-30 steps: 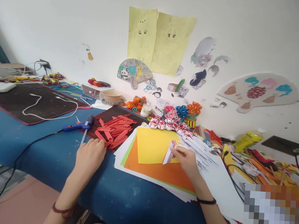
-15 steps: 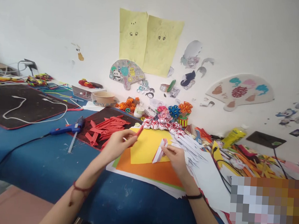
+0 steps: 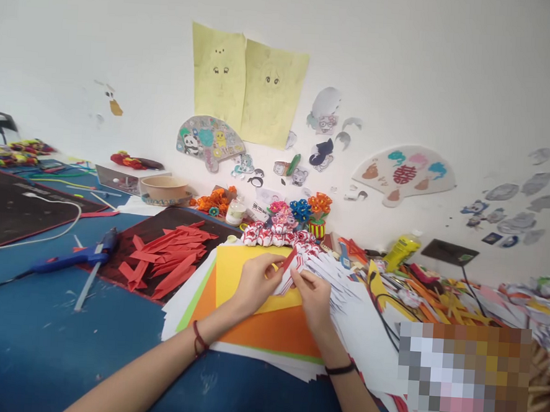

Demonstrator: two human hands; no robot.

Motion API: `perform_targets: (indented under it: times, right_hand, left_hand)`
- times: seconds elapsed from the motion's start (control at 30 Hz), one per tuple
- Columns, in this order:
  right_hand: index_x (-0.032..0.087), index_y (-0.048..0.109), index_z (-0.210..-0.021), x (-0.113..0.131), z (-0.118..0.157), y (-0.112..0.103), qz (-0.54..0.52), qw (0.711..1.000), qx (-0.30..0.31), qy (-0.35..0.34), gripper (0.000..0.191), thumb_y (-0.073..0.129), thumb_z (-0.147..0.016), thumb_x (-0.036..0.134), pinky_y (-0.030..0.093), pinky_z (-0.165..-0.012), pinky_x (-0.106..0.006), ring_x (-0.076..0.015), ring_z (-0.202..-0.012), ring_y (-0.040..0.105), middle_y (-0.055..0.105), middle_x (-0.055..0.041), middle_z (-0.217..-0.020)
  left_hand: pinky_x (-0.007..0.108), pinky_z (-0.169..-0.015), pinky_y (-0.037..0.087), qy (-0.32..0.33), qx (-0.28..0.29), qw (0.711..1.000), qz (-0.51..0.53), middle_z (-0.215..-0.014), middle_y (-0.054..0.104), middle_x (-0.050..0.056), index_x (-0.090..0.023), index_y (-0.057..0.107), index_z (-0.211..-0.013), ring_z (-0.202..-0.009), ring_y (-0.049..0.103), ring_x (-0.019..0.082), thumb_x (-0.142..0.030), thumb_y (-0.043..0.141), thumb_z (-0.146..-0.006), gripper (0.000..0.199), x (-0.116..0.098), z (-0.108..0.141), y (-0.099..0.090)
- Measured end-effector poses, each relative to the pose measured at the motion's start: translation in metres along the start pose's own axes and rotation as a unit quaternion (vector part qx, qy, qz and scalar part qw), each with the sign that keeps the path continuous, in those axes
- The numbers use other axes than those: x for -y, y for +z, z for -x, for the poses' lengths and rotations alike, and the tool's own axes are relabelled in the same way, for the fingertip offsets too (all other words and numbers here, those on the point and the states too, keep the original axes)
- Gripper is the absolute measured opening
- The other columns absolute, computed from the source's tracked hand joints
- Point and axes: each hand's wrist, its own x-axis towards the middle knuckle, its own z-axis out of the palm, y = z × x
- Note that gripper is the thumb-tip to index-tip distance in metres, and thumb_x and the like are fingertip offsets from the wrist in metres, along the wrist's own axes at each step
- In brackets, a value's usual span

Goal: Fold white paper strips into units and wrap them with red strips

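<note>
My left hand [image 3: 262, 281] pinches a folded red paper strip [image 3: 290, 258] between thumb and fingers. Close against it, my right hand [image 3: 311, 292] grips a folded white paper piece with red stripes [image 3: 285, 283]. The two papers meet or overlap between my fingertips; whether one is tucked into the other I cannot tell. Both hands hover above a yellow sheet [image 3: 229, 265], which lies on an orange sheet [image 3: 267, 333] and other paper. Behind them is a row of red-and-white folded paper pieces [image 3: 273, 236]. White paper strips [image 3: 336, 278] are spread just right of my hands.
Red folded strips [image 3: 169, 255] are heaped on a dark mat [image 3: 119, 237] at left. Nearby lies a blue glue gun [image 3: 80, 256] with its cord. Paper flowers [image 3: 300, 210], a beige bowl [image 3: 165, 190] and a yellow bottle [image 3: 401, 250] stand along the wall. Paper scraps [image 3: 441, 297] clutter the right.
My left hand has carried the red strip rightward to the striped paper in my right hand, and the two hands are now together. The camera view has turned to the right.
</note>
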Motion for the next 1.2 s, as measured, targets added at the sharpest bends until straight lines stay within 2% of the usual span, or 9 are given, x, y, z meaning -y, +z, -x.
perform_targets:
  times: [0.13,0.3,0.47,0.63,0.7,0.8,0.93,1.07,1.2]
  right_hand:
    - [0.019,0.039,-0.054,0.0,-0.001,-0.001,0.028,1.0,0.001,-0.012,0.043,0.058,-0.083,0.046,0.028,-0.048,-0.023,-0.0105,-0.052,0.031,0.031,0.0043,-0.055]
    - [0.019,0.039,-0.053,-0.004,-0.002,0.0,0.03,0.999,0.034,-0.008,0.045,0.059,-0.082,0.048,0.025,-0.047,-0.023,-0.0102,-0.052,0.029,0.03,0.0044,-0.055]
    - [0.018,0.047,-0.056,-0.007,-0.001,0.0,0.017,1.0,0.021,0.009,0.046,0.056,-0.082,0.055,0.032,-0.049,-0.023,-0.0116,-0.053,0.037,0.039,0.0029,-0.055]
    - [0.018,0.048,-0.054,-0.004,-0.001,0.001,0.031,0.999,0.032,0.006,0.045,0.06,-0.08,0.053,0.033,-0.048,-0.023,-0.0115,-0.052,0.038,0.04,0.0028,-0.054]
    - [0.019,0.046,-0.052,-0.002,0.0,0.002,0.045,0.999,0.029,0.0,0.047,0.058,-0.079,0.055,0.033,-0.047,-0.023,-0.0114,-0.051,0.037,0.038,0.003,-0.052]
    - [0.019,0.046,-0.052,0.0,0.001,0.003,0.062,0.998,0.02,-0.007,0.047,0.058,-0.079,0.056,0.031,-0.046,-0.023,-0.011,-0.05,0.035,0.037,0.0035,-0.052]
    - [0.019,0.044,-0.052,0.002,0.003,0.005,0.065,0.997,0.023,-0.017,0.046,0.058,-0.081,0.051,0.03,-0.047,-0.023,-0.0108,-0.051,0.034,0.036,0.0039,-0.053]
    - [0.021,0.035,-0.051,0.003,0.003,0.004,0.05,0.999,0.017,-0.01,0.048,0.059,-0.081,0.049,0.03,-0.046,-0.023,-0.0103,-0.05,0.032,0.03,0.0052,-0.053]
    - [0.02,0.042,-0.051,-0.001,0.002,0.002,0.031,0.999,0.035,0.005,0.046,0.06,-0.081,0.05,0.034,-0.047,-0.023,-0.0107,-0.049,0.037,0.038,0.0046,-0.051]
  left_hand:
    - [0.024,-0.068,0.046,0.026,0.016,0.999,-0.009,-0.089,0.072,0.004,-0.018,0.069,-0.098,-0.07,0.06,0.014,-0.017,0.058,-0.08,0.021,0.006,0.001,-0.004]
    - [0.023,-0.062,0.043,0.008,0.043,0.999,-0.007,-0.084,0.069,0.003,-0.017,0.068,-0.093,-0.067,0.057,0.013,-0.015,0.059,-0.078,0.017,0.005,0.002,-0.01]
    - [0.023,-0.063,0.044,-0.013,0.091,0.993,0.072,-0.085,0.069,0.004,-0.017,0.068,-0.092,-0.07,0.06,0.014,-0.028,0.062,-0.082,0.017,0.003,0.001,-0.012]
    - [0.022,-0.059,0.045,-0.066,0.127,0.976,0.162,-0.077,0.067,0.004,-0.013,0.063,-0.089,-0.064,0.061,0.013,-0.029,0.061,-0.082,0.018,0.004,-0.001,-0.011]
    - [0.022,-0.058,0.043,-0.054,0.12,0.982,0.136,-0.074,0.066,0.003,-0.014,0.062,-0.089,-0.063,0.06,0.013,-0.028,0.056,-0.085,0.016,0.004,0.001,-0.01]
    - [0.022,-0.056,0.036,-0.012,0.092,0.995,0.028,-0.07,0.063,0.001,-0.016,0.062,-0.081,-0.06,0.055,0.012,-0.025,0.046,-0.09,0.021,0.002,0.004,-0.008]
    - [0.024,-0.056,0.032,0.022,0.06,0.994,-0.085,-0.067,0.057,0.002,-0.017,0.054,-0.068,-0.058,0.049,0.013,-0.024,0.039,-0.093,0.03,0.004,0.007,-0.006]
    - [0.025,-0.059,0.034,0.047,0.067,0.99,-0.115,-0.07,0.055,0.002,-0.017,0.052,-0.067,-0.063,0.05,0.014,-0.022,0.036,-0.094,0.032,0.009,0.008,-0.003]
    - [0.024,-0.059,0.036,0.031,0.066,0.993,-0.092,-0.076,0.062,0.004,-0.016,0.06,-0.084,-0.065,0.055,0.014,-0.017,0.04,-0.091,0.021,0.011,0.007,-0.003]
